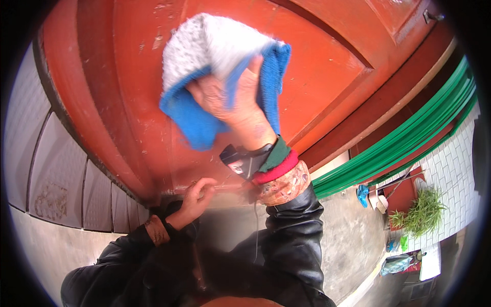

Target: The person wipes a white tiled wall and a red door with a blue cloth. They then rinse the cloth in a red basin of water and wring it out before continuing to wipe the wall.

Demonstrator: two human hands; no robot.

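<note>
My right hand [234, 99] is spread over a blue and white cloth [191, 50], pressing it against a red painted wooden door panel [307, 84]. Part of the blue side folds up between the fingers, and the cloth is blurred. A dark strap with a wired device [245, 161] sits around my right wrist. Lower down, my left hand [195, 203] is held in front of my body near the door's bottom edge. Its fingers curl loosely with a gap between them and the thumb, and nothing shows in it.
White wall tiles [57, 169] border the door frame at left. A green hammock-like bundle of fabric [399, 134] hangs at right. Beyond it, a leafy plant [422, 211] and a blue object [362, 195] stand by a white brick-patterned wall [445, 169]. A thin cable [256, 230] hangs below my right wrist.
</note>
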